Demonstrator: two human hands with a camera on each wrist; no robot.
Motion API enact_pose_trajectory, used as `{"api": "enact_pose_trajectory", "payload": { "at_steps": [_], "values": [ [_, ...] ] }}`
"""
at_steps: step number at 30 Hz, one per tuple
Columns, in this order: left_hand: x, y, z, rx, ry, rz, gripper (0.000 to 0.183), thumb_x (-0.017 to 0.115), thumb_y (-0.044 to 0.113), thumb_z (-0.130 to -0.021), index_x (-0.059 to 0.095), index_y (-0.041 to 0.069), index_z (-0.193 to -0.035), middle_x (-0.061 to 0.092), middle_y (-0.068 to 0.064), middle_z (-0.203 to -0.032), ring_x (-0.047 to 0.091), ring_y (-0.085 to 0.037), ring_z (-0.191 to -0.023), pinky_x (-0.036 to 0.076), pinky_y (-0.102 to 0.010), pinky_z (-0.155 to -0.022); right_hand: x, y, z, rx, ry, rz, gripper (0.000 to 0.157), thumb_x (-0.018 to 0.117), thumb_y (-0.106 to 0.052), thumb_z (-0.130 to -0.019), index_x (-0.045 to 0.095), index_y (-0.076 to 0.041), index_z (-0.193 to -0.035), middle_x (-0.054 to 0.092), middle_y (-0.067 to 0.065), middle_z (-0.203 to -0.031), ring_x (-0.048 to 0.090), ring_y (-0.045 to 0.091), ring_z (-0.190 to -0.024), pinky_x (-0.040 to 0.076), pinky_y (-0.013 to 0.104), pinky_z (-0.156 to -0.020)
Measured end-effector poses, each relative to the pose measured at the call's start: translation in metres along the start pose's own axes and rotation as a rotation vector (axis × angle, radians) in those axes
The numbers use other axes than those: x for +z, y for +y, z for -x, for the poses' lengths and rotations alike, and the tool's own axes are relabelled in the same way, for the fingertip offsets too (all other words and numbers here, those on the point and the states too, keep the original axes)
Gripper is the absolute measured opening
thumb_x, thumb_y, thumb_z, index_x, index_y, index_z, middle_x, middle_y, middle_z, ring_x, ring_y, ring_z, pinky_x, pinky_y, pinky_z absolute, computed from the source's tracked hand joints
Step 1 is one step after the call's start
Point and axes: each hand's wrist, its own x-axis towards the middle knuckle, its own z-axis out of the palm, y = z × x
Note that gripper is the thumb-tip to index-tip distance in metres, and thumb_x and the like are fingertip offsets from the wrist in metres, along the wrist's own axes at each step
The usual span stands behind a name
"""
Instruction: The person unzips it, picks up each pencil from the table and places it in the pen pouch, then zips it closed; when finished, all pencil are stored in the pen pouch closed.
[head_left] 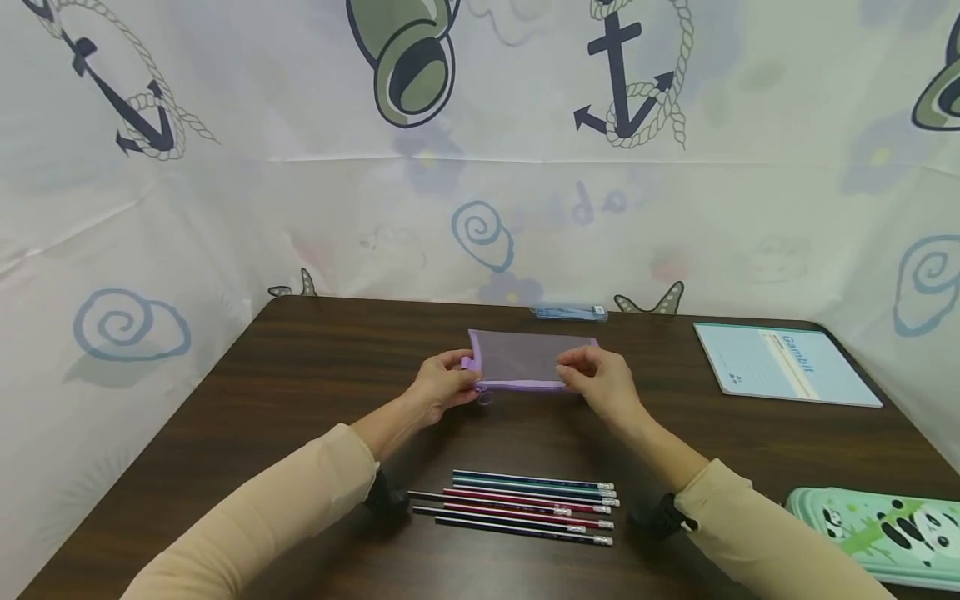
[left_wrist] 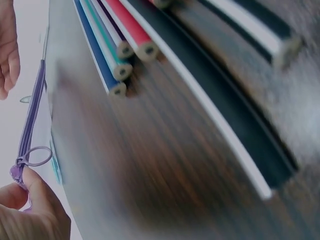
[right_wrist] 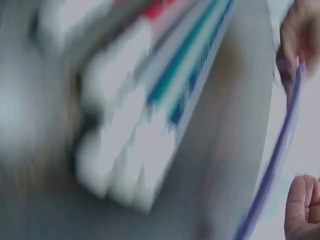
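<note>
A purple mesh zipper pouch (head_left: pixel 517 357) is held above the table, its zipper edge facing the person. My left hand (head_left: pixel 444 383) pinches its left end between thumb and fingers, beside the zipper's ring pull (left_wrist: pixel 39 156). Over the pouch's right part hovers my right hand (head_left: pixel 600 379), fingers loosely bent. In the right wrist view, the fingers (right_wrist: pixel 300 200) of that hand show beside the purple edge with nothing seen between them. Closer to the person, several striped pencils (head_left: pixel 525 504) lie side by side, eraser ends to the right and unsharpened ends to the left.
At the right front corner sits a green panda-print pencil case (head_left: pixel 892 533). A light blue notebook (head_left: pixel 787 364) lies at the back right. Near the back edge is a small blue packet (head_left: pixel 570 313). Printed white cloth (head_left: pixel 337 217) hangs around the dark wooden table (head_left: pixel 337 350).
</note>
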Motion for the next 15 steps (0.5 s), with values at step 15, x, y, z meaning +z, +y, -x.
{"api": "enact_pose_trajectory", "payload": {
  "at_steps": [15],
  "values": [
    [0.023, 0.002, 0.015, 0.003, 0.020, 0.082, 0.052, 0.056, -0.010, -0.087, 0.040, -0.001, -0.136, 0.051, -0.015, -0.109, 0.056, -0.013, -0.073, 0.055, -0.018, -0.058, 0.056, -0.015, 0.030, 0.114, 0.008, -0.144, 0.015, 0.068, 0.001, -0.083, 0.066, 0.005, -0.097, 0.067, 0.012, -0.091, 0.059, 0.014, -0.080, 0.052, 0.018, -0.070]
  ]
}}
